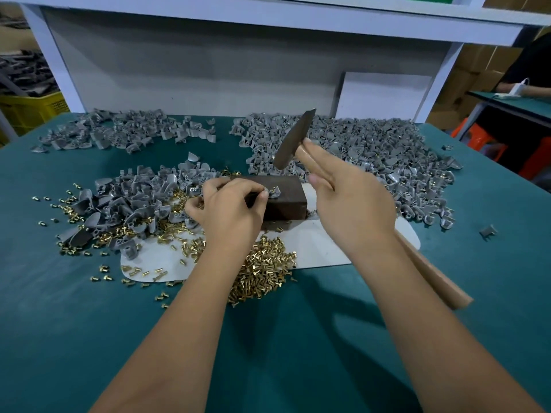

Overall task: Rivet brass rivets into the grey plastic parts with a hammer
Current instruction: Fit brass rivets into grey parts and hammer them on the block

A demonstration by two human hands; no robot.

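A dark metal block (290,201) sits in the middle of the green table. On its top lies a small grey plastic part (275,192) with a brass rivet in it, pinched by my left hand (232,210). My right hand (354,201) grips the wooden handle of a hammer (293,141), whose dark head is raised above the block. A heap of brass rivets (262,269) lies in front of the block. Left of the block is a pile of grey parts (134,204).
A white sheet (328,248) lies under the block. More grey parts lie heaped at the back left (125,132) and at the right (372,156). A white board (384,93) leans on the back wall. Another person sits at a table at far right (524,84).
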